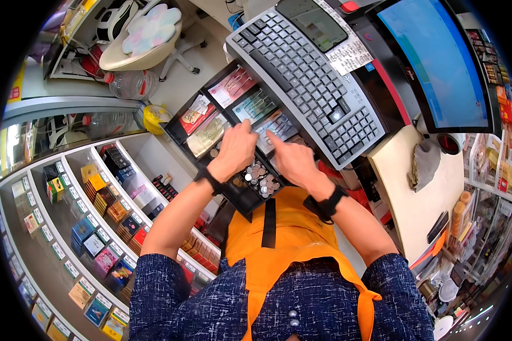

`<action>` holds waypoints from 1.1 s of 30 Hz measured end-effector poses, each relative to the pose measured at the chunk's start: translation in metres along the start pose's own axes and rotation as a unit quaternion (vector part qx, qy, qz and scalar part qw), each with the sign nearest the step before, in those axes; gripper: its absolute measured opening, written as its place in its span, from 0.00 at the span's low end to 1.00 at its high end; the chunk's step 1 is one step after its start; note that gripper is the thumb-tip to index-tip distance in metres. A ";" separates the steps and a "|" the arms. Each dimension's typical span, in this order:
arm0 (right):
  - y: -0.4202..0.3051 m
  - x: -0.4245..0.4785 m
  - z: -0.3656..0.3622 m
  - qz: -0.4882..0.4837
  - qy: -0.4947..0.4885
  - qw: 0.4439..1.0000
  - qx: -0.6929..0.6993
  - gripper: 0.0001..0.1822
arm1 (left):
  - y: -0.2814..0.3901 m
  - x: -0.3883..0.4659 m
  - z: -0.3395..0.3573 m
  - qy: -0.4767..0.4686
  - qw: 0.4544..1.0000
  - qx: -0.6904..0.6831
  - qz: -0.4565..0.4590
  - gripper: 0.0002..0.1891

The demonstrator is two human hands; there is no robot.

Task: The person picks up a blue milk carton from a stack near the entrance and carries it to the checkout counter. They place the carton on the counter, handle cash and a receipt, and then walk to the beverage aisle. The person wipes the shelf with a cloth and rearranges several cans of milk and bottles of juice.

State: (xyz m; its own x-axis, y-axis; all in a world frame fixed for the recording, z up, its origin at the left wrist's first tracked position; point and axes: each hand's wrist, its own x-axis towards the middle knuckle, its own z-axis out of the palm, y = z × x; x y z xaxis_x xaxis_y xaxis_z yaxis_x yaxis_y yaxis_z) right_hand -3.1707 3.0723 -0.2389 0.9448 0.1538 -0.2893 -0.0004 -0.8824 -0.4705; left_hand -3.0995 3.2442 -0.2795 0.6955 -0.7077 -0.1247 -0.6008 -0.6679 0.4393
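An open black cash drawer [248, 212] lies before me, divided into compartments. Over its middle is my left hand [234, 149], its fingers bent down by the green banknotes [254, 106]; its grip is hidden. My right hand [296, 164] extends its index finger to the edge of the blue banknotes [277, 126], with nothing visible in it. Metal clips press on several note stacks. Red banknotes [230, 87] fill a far compartment, and yellowish-green banknotes [208, 135] lie left of my left hand. Loose coins [262, 179] sit in the near compartments, below both hands.
A grey keyboard [298, 85] overhangs the drawer's right side, with a phone [313, 23] above it. The monitor [435, 64] stands at the right, beyond a pale countertop [392, 170]. White shelving [81, 183] with small boxes curves along the left. Farther back is a swivel chair [143, 57].
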 end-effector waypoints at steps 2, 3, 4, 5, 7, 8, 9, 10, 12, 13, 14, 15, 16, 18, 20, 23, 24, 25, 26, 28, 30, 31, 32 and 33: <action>-0.003 0.006 0.013 0.031 -0.004 0.999 0.023 0.26 | -0.002 -0.008 -0.019 0.064 0.992 -0.097 -0.039 0.11; -0.003 0.010 0.015 0.052 0.005 0.998 0.043 0.24 | 0.000 -0.013 -0.035 0.080 0.984 -0.140 -0.081 0.13; -0.002 0.011 0.010 0.039 0.006 0.998 0.056 0.22 | -0.003 -0.020 -0.045 0.144 0.975 -0.141 -0.094 0.15; -0.001 0.006 0.000 0.028 0.006 0.998 0.064 0.20 | -0.007 -0.031 -0.052 0.208 0.961 -0.148 -0.106 0.17; 0.004 -0.015 -0.031 0.022 -0.007 0.995 0.099 0.14 | -0.021 -0.062 -0.051 0.260 0.938 -0.098 -0.208 0.23; 0.010 -0.030 -0.045 0.008 0.022 0.994 0.109 0.14 | -0.023 -0.081 -0.054 0.287 0.928 -0.064 -0.230 0.24; 0.009 -0.050 -0.076 0.016 0.086 0.984 0.155 0.12 | -0.045 -0.109 -0.032 0.297 0.907 -0.046 -0.295 0.28; 0.015 -0.069 -0.101 0.019 0.145 0.974 0.170 0.11 | -0.060 -0.136 -0.014 0.280 0.882 -0.108 -0.364 0.30; 0.043 -0.106 -0.138 0.072 0.241 0.949 0.189 0.10 | -0.046 -0.152 -0.011 0.186 0.703 -0.480 -0.491 0.39; 0.057 -0.127 -0.154 0.122 0.276 0.932 0.199 0.10 | -0.053 -0.170 0.010 0.130 0.660 -0.550 -0.495 0.43; 0.073 -0.145 -0.166 0.177 0.331 0.912 0.166 0.09 | -0.053 -0.175 0.027 0.097 0.602 -0.645 -0.461 0.45; 0.091 -0.159 -0.175 0.224 0.383 0.886 0.136 0.09 | -0.045 -0.171 0.040 0.090 0.565 -0.691 -0.441 0.42; 0.117 -0.174 -0.178 0.238 0.402 0.882 0.062 0.10 | -0.028 -0.157 0.036 0.101 0.582 -0.659 -0.467 0.43; 0.153 -0.199 -0.184 0.261 0.415 0.870 -0.051 0.13 | -0.024 -0.149 0.038 0.101 0.581 -0.644 -0.488 0.44; 0.173 -0.212 -0.175 0.259 0.402 0.875 -0.079 0.19 | -0.027 -0.141 0.041 0.072 0.586 -0.663 -0.460 0.45; 0.187 -0.236 -0.164 0.250 0.378 0.891 -0.031 0.21 | -0.026 -0.105 0.041 0.062 0.586 -0.688 -0.425 0.41; 0.194 -0.241 -0.158 0.242 0.380 0.893 -0.003 0.20 | -0.024 -0.090 0.047 0.090 0.578 -0.677 -0.446 0.39; 0.198 -0.240 -0.155 0.209 0.429 0.874 -0.092 0.13 | -0.005 -0.071 0.025 0.071 0.582 -0.684 -0.433 0.40; 0.193 -0.246 -0.161 0.216 0.383 0.894 -0.087 0.17 | -0.003 -0.058 0.024 0.067 0.581 -0.700 -0.410 0.41; 0.196 -0.255 -0.159 0.219 0.343 0.911 -0.072 0.18 | 0.021 -0.023 0.017 0.057 0.564 -0.714 -0.410 0.42; 0.204 -0.266 -0.149 0.201 0.365 0.908 -0.042 0.13 | 0.033 0.003 0.016 0.046 0.545 -0.746 -0.380 0.43; 0.205 -0.272 -0.147 0.202 0.362 0.909 -0.034 0.13 | 0.038 0.011 0.018 0.049 0.528 -0.759 -0.377 0.42; 0.206 -0.280 -0.144 0.206 0.361 0.909 -0.027 0.13 | 0.040 0.020 0.022 0.046 0.515 -0.775 -0.364 0.42; 0.206 -0.289 -0.142 0.215 0.360 0.908 -0.021 0.13 | 0.047 0.035 0.023 0.039 0.505 -0.784 -0.359 0.42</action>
State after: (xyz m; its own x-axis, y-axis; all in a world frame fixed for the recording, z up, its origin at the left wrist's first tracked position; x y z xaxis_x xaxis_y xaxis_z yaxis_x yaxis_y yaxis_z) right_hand -3.3975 2.7828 -0.1342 0.8291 -0.5266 0.1877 -0.4222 -0.8100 -0.4071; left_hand -3.1126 3.1829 -0.2837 0.5616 -0.3609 -0.7446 0.8258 0.3007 0.4771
